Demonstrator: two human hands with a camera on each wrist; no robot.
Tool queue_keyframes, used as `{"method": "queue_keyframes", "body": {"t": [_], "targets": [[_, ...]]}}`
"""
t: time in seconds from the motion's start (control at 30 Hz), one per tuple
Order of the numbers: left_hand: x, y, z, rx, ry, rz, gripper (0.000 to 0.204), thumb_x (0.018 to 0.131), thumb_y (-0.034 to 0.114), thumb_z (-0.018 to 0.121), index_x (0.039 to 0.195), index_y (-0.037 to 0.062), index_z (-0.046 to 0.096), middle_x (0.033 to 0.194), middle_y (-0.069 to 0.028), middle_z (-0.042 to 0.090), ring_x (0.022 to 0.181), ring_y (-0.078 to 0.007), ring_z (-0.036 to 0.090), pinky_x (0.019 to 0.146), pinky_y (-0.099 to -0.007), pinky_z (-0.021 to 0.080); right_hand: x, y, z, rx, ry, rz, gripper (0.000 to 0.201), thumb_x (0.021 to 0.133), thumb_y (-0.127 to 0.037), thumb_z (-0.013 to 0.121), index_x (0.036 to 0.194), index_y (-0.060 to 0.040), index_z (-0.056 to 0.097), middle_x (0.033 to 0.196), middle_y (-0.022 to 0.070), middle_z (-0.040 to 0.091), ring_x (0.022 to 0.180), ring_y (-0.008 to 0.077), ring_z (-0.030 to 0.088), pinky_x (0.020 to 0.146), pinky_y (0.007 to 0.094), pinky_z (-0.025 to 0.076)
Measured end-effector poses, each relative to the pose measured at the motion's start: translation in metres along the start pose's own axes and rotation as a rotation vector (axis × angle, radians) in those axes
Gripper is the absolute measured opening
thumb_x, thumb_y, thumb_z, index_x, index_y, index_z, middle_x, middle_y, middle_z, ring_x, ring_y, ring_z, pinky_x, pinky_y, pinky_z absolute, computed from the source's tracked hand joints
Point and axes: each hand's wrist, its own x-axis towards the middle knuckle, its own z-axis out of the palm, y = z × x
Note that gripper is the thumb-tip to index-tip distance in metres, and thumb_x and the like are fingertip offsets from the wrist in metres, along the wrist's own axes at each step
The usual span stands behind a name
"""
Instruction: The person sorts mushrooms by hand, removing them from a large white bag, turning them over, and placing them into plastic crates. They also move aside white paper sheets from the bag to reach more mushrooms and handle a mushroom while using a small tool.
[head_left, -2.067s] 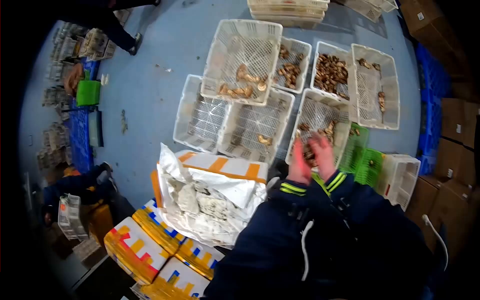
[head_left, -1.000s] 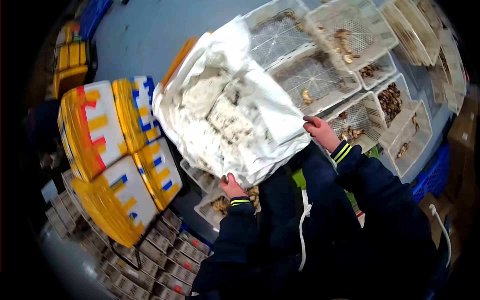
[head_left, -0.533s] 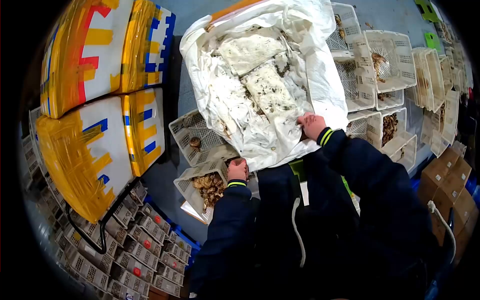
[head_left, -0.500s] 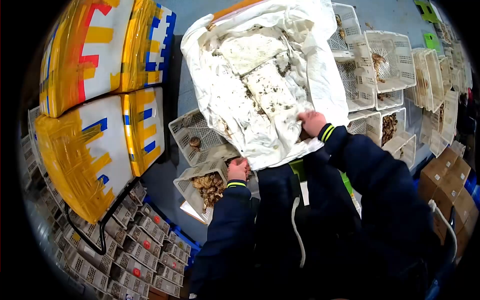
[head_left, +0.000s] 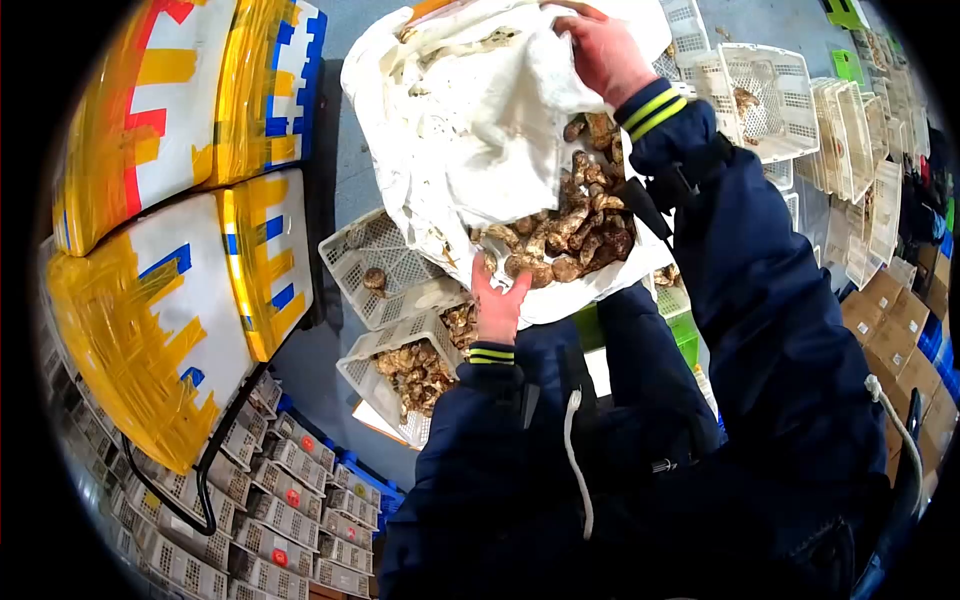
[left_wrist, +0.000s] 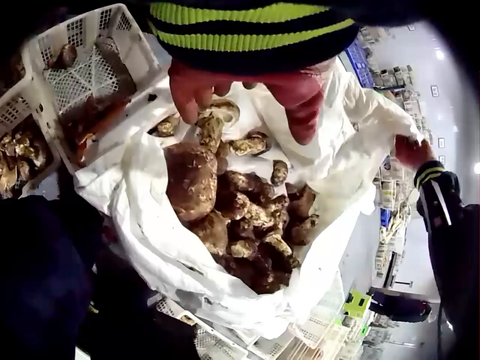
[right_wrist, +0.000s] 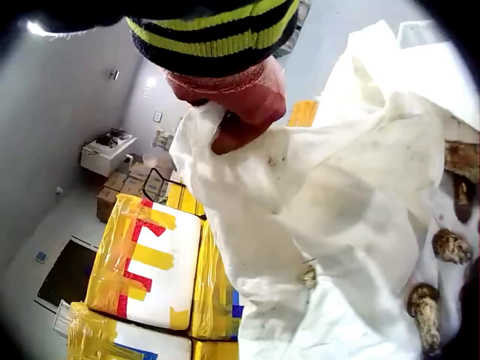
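In the head view, my right hand (head_left: 603,55) grips a white liner sheet (head_left: 490,150), lifted and folded back toward the far side. The right wrist view shows its thumb and fingers (right_wrist: 244,112) pinching a bunched corner. Brown mushrooms (head_left: 575,235) with pale stems lie heaped on the white cloth underneath. At the near left side of the heap is my left hand (head_left: 497,305), thumb and index finger spread apart. From the left wrist, its fingers (left_wrist: 187,94) hang right at a mushroom stem (left_wrist: 211,129), and a large mushroom cap (left_wrist: 191,180) sits just beyond.
Foam boxes (head_left: 170,300) bound in yellow tape are stacked at left. Below the liner stand a perforated crate (head_left: 350,250) with one mushroom and another crate (head_left: 355,375) full of them. More crates (head_left: 765,70) stand at right, with cardboard boxes (head_left: 885,320) beyond.
The view has turned from the crates to the lined box. My right hand has pulled the sheet up and away, uncovering mushrooms. My left hand has moved from the liner's edge to the heap.
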Motion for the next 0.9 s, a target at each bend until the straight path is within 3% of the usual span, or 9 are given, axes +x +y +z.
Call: {"method": "queue_keyframes", "body": {"t": [0.1, 0.3, 0.37, 0.47, 0.67, 0.73, 0.77, 0.83, 0.9], "targets": [[0.021, 0.012, 0.009, -0.046, 0.062, -0.023, 0.087, 0.071, 0.008, 0.073, 0.137, 0.0022, 0.018, 0.138, -0.0189, 0.025, 0.125, -0.0297, 0.03, 0.098, -0.0368, 0.036, 0.015, -0.037, -0.021, 0.442, -0.084, 0.469, 0.039, 0.079, -0.023, 0.059, 0.113, -0.0045, 0.054, 0.096, 0.0106, 0.058, 0.078, 0.0198, 0.057, 0.072, 0.0311, 0.047], [0.064, 0.049, 0.0, -0.107, 0.2, 0.027, 0.089, 0.07, 0.01, 0.074, 0.138, 0.0042, 0.017, 0.136, -0.0243, 0.027, 0.12, -0.0324, 0.038, 0.094, -0.0372, 0.039, -0.076, 0.08, -0.05, -0.391, 0.263, 0.318, 0.078, 0.069, -0.041, 0.069, 0.127, 0.0019, 0.04, 0.124, 0.0219, 0.045, 0.116, 0.0322, 0.043, 0.096, 0.0373, 0.037], [0.073, 0.07, 0.0, 0.166, 0.288, 0.209, 0.087, 0.07, 0.012, 0.074, 0.138, 0.0033, 0.019, 0.132, -0.0252, 0.034, 0.116, -0.0327, 0.043, 0.093, -0.0382, 0.04, -0.103, 0.096, -0.056, -0.278, 0.174, 0.632, 0.093, 0.065, -0.045, 0.073, 0.13, 0.0062, 0.032, 0.126, 0.0268, 0.039, 0.116, 0.0361, 0.041, 0.097, 0.0384, 0.036], [0.096, 0.095, -0.005, 0.349, 0.322, 0.339, 0.088, 0.068, 0.015, 0.075, 0.136, -0.0011, 0.021, 0.129, -0.0244, 0.037, 0.117, -0.0321, 0.042, 0.096, -0.0377, 0.037, -0.123, 0.149, -0.033, -0.238, 0.145, 0.636, 0.103, 0.062, -0.048, 0.075, 0.134, 0.0046, 0.024, 0.126, 0.0303, 0.036, 0.116, 0.0379, 0.04, 0.096, 0.0406, 0.036], [0.118, 0.142, 0.015, 0.557, 0.32, 0.445, 0.086, 0.065, 0.017, 0.076, 0.133, -0.0042, 0.027, 0.129, -0.0208, 0.034, 0.114, -0.0299, 0.043, 0.095, -0.0363, 0.037, -0.028, 0.135, 0.013, -0.307, 0.193, 0.328, 0.061, 0.073, -0.035, 0.066, 0.12, -0.0011, 0.048, 0.122, 0.0208, 0.045, 0.118, 0.0333, 0.038, 0.099, 0.0385, 0.033], [0.12, 0.148, 0.025, 0.582, 0.301, 0.315, 0.083, 0.068, 0.015, 0.074, 0.134, -0.002, 0.027, 0.129, -0.0205, 0.035, 0.108, -0.025, 0.047, 0.075, -0.0307, 0.049, -0.014, 0.123, 0.043, -0.283, -0.06, 0.285, 0.034, 0.08, -0.028, 0.053, 0.103, -0.0039, 0.057, 0.114, 0.0178, 0.053, 0.103, 0.0312, 0.053, 0.094, 0.0353, 0.039], [0.127, 0.139, 0.022, 0.581, 0.292, 0.312, 0.083, 0.068, 0.015, 0.074, 0.134, -0.002, 0.027, 0.129, -0.0205, 0.035, 0.108, -0.025, 0.047, 0.075, -0.0307, 0.049, -0.008, 0.065, 0.038, -0.191, -0.286, 0.508, 0.03, 0.079, -0.024, 0.051, 0.099, -0.0034, 0.057, 0.104, 0.0171, 0.059, 0.093, 0.0305, 0.058, 0.091, 0.0366, 0.041], [0.146, 0.115, 0.01, 0.575, 0.331, 0.41, 0.079, 0.071, 0.015, 0.071, 0.134, -0.0008, 0.027, 0.129, -0.0214, 0.037, 0.105, -0.0238, 0.048, 0.07, -0.0291, 0.05, -0.048, 0.039, 0.078, 0.035, -0.21, 0.379, 0.026, 0.077, -0.02, 0.049, 0.099, -0.0062, 0.056, 0.091, 0.0156, 0.059, 0.09, 0.0318, 0.056, 0.085, 0.0378, 0.042], [0.128, 0.122, 0.032, 0.331, 0.235, 0.297, 0.076, 0.074, 0.016, 0.068, 0.135, -0.0002, 0.025, 0.13, -0.0224, 0.038, 0.116, -0.0303, 0.043, 0.091, -0.0352, 0.041, -0.066, 0.039, 0.074, 0.053, -0.166, 0.229, 0.027, 0.072, -0.013, 0.053, 0.098, -0.0055, 0.056, 0.095, 0.0141, 0.057, 0.098, 0.0294, 0.051, 0.086, 0.0386, 0.041]]}}
